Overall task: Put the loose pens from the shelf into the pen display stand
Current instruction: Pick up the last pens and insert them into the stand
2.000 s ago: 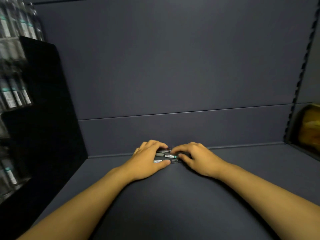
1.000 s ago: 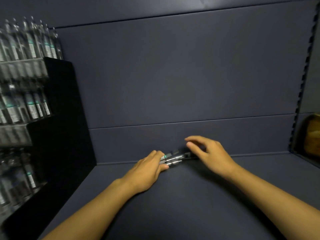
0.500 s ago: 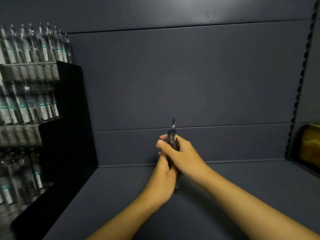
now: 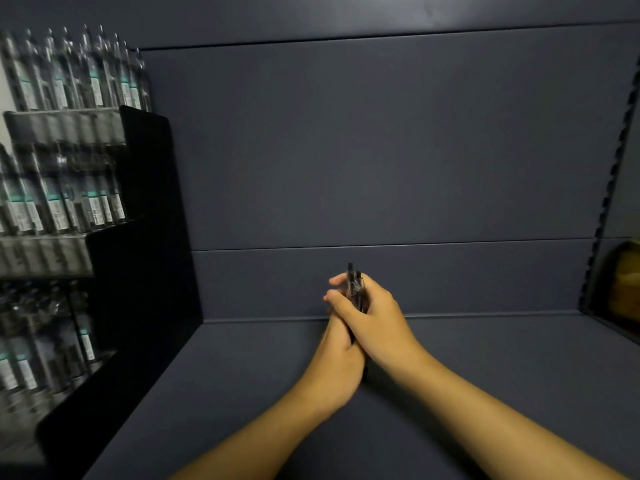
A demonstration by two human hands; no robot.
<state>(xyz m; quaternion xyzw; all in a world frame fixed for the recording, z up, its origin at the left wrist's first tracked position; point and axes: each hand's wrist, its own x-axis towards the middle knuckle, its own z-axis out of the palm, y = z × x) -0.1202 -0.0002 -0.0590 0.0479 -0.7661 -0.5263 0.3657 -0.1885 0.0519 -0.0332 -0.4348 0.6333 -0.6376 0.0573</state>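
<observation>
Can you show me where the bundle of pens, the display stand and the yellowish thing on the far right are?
bundle of pens [image 4: 354, 285]: head view, clear barrels above the fingers.
display stand [image 4: 145, 216]: head view, black side panel.
yellowish thing [image 4: 628, 282]: head view, its blurred front.

The shelf [image 4: 242, 393] is showing a smooth, matt dark-grey surface. Left of it, the pen display stand [image 4: 145, 220] is looking like glossy black plastic, its tier fronts clear plastic. The pens [image 4: 354, 287] above the shelf are glinting like clear, shiny plastic.
</observation>
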